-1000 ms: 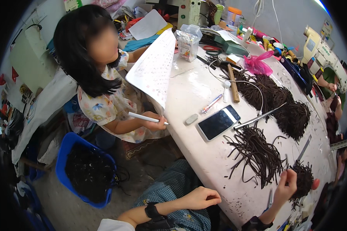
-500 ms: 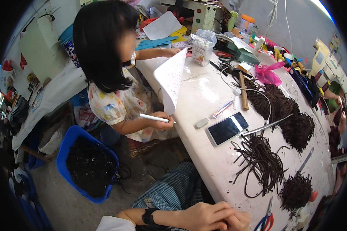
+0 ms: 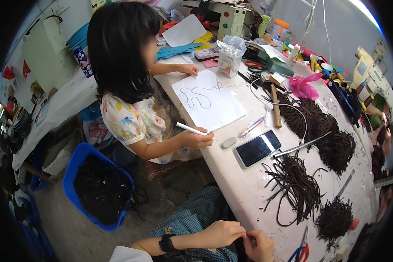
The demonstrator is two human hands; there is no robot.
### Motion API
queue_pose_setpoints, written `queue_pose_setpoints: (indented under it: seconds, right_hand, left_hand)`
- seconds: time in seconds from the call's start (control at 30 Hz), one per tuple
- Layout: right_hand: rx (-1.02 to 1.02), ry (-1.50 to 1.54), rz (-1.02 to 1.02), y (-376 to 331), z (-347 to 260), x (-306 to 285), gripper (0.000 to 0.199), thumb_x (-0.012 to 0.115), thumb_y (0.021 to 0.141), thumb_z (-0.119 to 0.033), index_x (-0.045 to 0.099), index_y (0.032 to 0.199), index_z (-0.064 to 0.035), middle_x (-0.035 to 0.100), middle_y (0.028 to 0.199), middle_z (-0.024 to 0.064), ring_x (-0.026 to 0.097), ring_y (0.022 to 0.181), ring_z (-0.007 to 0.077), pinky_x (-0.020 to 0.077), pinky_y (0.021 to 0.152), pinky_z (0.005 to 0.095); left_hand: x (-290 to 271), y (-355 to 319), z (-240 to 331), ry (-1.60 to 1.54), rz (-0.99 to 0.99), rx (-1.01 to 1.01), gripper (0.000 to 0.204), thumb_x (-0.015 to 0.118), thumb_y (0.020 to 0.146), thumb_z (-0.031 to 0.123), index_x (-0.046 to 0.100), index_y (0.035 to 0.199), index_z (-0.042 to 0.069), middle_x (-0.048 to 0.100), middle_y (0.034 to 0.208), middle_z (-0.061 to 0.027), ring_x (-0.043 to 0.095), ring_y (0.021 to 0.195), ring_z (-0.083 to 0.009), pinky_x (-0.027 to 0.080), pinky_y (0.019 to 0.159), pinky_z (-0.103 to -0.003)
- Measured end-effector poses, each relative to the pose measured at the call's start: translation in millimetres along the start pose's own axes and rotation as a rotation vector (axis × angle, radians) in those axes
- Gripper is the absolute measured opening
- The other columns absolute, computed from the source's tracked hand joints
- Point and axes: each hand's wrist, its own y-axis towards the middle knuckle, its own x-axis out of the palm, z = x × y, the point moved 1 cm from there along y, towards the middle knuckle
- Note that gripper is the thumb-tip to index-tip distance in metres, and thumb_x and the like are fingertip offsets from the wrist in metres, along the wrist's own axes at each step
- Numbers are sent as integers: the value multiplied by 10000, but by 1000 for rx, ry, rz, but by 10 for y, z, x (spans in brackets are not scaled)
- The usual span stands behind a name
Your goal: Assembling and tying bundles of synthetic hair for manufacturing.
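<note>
At the table's near edge, my left hand (image 3: 222, 233) and my right hand (image 3: 260, 247) meet with their fingertips pinched together. Anything between those fingers is too small or hidden to make out. A black band circles my left wrist. Right of my hands lies a cutting tool (image 3: 299, 253) with red and blue handles. Beyond it are a bundle of dark brown cords (image 3: 297, 183) and a smaller heap of short cord pieces (image 3: 335, 217). A phone (image 3: 258, 147) lies face up farther in, beside a grey oval piece (image 3: 229, 142).
To the left, another person holds a white pen (image 3: 191, 128) over a paper (image 3: 209, 105) with a looping line. A blue basket (image 3: 70, 192) of dark scraps stands on the floor. A hammer (image 3: 275, 107), more cord piles (image 3: 339, 150) and a metal rod (image 3: 301, 146) lie on the table.
My hands have drawn slightly back left, from overlapped to fingertips meeting. The other person's paper has gone from raised to flat on the table, and their pen hand has moved right.
</note>
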Motion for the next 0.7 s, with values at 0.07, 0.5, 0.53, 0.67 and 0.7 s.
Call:
queue_pose_setpoints:
  seconds: [0.07,0.5,0.53,0.67,0.7]
  right_hand:
    - [13,-21,3,-21,43,-16,133,615,703,-28,567,822,-62,522,571,88,506,461,247,402,436,319]
    - [-89,-40,79,195,-150,-236,254,598,687,15,537,934,10,558,882,136,534,845,313,436,740,364]
    - [-133,-61,95,184,-167,-232,225,581,721,23,523,938,16,560,878,128,554,815,276,454,719,343]
    - [-106,27,131,45,-73,-12,181,620,594,24,590,752,-60,582,643,64,534,518,219,415,466,284]
    - [-118,31,83,15,-57,13,179,630,596,14,590,755,-60,578,638,60,536,518,213,418,466,287]
  left_hand:
    - [-10,35,-9,-78,74,7,148,558,799,140,599,847,7,560,736,-83,566,614,-227,453,541,-298]
    - [-54,86,42,-108,126,-81,150,582,775,144,615,834,10,555,702,-114,550,617,-264,437,549,-320]
    - [-68,96,68,-113,117,-85,150,582,775,144,615,834,10,555,702,-114,550,617,-264,437,549,-320]
    - [-189,152,119,-175,292,-108,123,581,782,88,629,865,10,507,605,-71,477,503,-128,366,451,-241]
    - [-225,181,144,-201,277,-103,131,576,785,83,631,883,16,499,600,-56,455,500,-111,356,452,-233]
